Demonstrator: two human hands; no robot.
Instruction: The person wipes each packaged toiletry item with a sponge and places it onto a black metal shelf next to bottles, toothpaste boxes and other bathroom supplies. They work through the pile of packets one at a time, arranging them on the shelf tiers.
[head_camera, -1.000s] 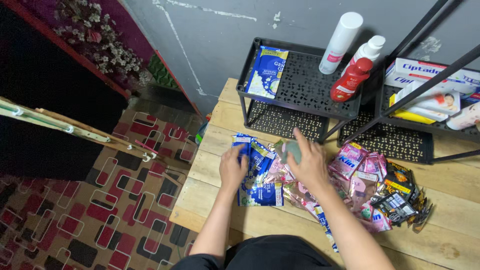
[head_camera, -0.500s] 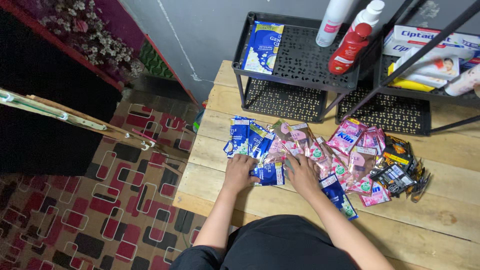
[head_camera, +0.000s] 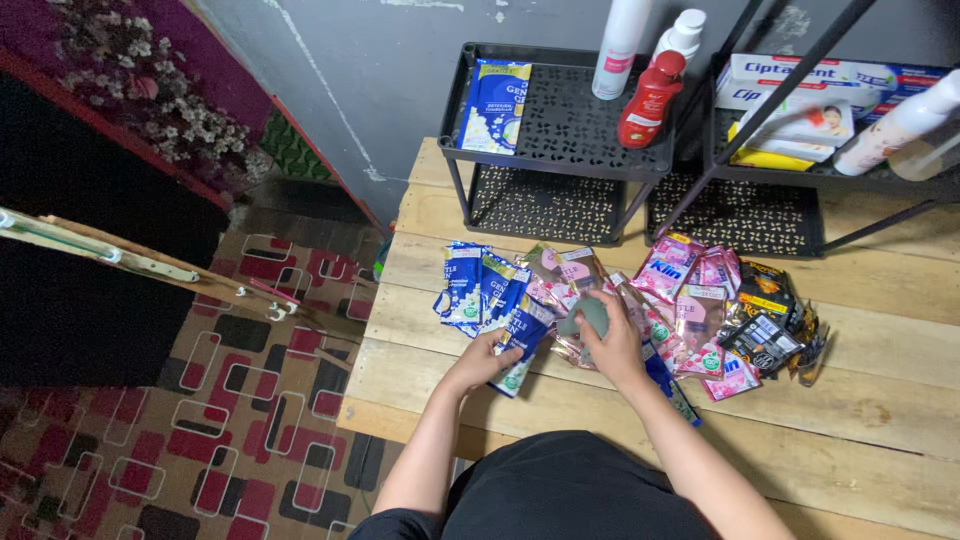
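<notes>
A: The bench (head_camera: 880, 420) is crowded; the pink sachets (head_camera: 690, 300) are heaped loosely, so a slide towards the near edge is likely.

B: A blue sachet (head_camera: 522, 345) is pinched by the left hand (head_camera: 482, 360); a grey-green sachet (head_camera: 590, 315) lies gripped under the right hand (head_camera: 615, 350), and neighbours could be dragged.

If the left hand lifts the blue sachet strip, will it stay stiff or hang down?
The blue sachet strip probably hangs floppy: it already bends across the table. It looks thin and flat, so likely light. Its glossy film may slip in the left hand.
</notes>
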